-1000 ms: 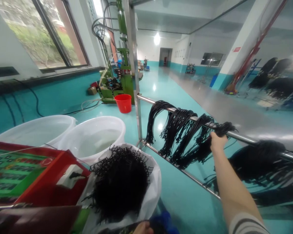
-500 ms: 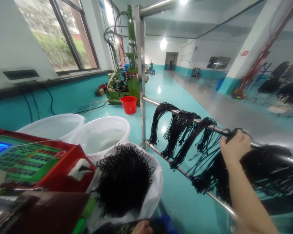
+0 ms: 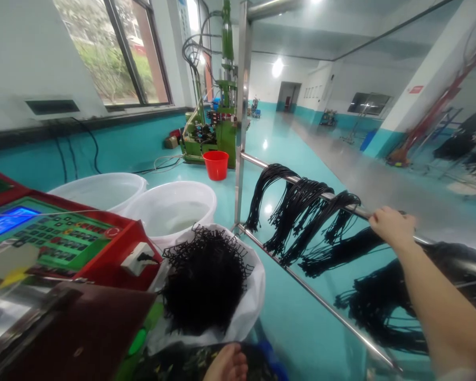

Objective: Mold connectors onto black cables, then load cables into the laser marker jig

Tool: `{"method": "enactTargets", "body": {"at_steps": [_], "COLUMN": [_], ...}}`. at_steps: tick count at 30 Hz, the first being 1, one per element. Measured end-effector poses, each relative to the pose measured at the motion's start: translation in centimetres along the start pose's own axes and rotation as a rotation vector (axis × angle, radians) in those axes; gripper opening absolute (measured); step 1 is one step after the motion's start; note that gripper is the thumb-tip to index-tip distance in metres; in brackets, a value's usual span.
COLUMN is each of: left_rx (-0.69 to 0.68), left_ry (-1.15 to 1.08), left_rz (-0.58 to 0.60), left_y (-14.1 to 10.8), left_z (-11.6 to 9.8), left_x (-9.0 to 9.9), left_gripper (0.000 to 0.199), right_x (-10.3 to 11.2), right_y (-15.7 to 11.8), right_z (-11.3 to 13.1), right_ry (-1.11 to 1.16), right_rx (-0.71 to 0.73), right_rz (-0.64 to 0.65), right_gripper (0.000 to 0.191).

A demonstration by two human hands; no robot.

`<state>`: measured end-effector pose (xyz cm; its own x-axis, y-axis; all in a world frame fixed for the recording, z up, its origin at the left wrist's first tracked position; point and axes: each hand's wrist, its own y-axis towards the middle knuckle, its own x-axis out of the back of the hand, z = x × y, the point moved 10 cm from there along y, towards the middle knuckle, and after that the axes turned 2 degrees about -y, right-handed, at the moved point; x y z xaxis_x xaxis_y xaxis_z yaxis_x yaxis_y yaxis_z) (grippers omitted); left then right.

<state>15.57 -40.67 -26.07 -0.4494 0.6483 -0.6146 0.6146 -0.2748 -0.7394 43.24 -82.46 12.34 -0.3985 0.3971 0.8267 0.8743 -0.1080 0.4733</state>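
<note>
My right hand [image 3: 394, 227] is closed at the upper steel rail [image 3: 360, 210], gripping a bundle of black cords [image 3: 341, 250] that swings out to the left below it. Several more bundles of black cords [image 3: 301, 211] hang over the rail to the left. Under my right forearm dangles a thick dark mass of cords [image 3: 384, 301]. At the bottom edge, my left hand [image 3: 229, 362] lies low over dark patterned cloth with its fingers curled; nothing shows in it. Just beyond it stands a white sack [image 3: 256, 296] full of thin black pieces with branching ends [image 3: 206, 280].
A red machine with a green control panel [image 3: 63, 233] stands at the left. Behind the sack are two white tubs [image 3: 212, 209] and a red bucket [image 3: 216, 166]. A green machine [image 3: 226, 132] is by the wall. The rack's lower rail [image 3: 321, 299] runs near the floor.
The view has shifted slightly. Cords near my right hand have swung and separated into a bundle on the left and a mass on the right. More of my left hand shows.
</note>
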Motion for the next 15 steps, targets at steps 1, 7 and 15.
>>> {"method": "enactTargets", "body": {"at_steps": [1, 7, 15], "left_rx": [0.001, 0.01, -0.07], "left_ry": [0.001, -0.038, -0.046], "left_rz": [0.009, -0.014, -0.048], "left_y": [-0.1, -0.3, -1.6], "left_z": [-0.1, 0.0, -0.7], "left_x": [-0.1, 0.1, -0.5], "left_gripper": [0.033, 0.028, 0.02], "right_x": [-0.2, -3.4, -7.0], "right_y": [0.1, 1.0, 2.9], "right_z": [-0.1, 3.6, 7.7], "right_ry": [0.004, 0.146, 0.372], "right_rx": [-0.01, -0.007, -0.153], "right_rz": [0.02, 0.199, 0.315], "right_gripper": [0.02, 0.014, 0.019]}}
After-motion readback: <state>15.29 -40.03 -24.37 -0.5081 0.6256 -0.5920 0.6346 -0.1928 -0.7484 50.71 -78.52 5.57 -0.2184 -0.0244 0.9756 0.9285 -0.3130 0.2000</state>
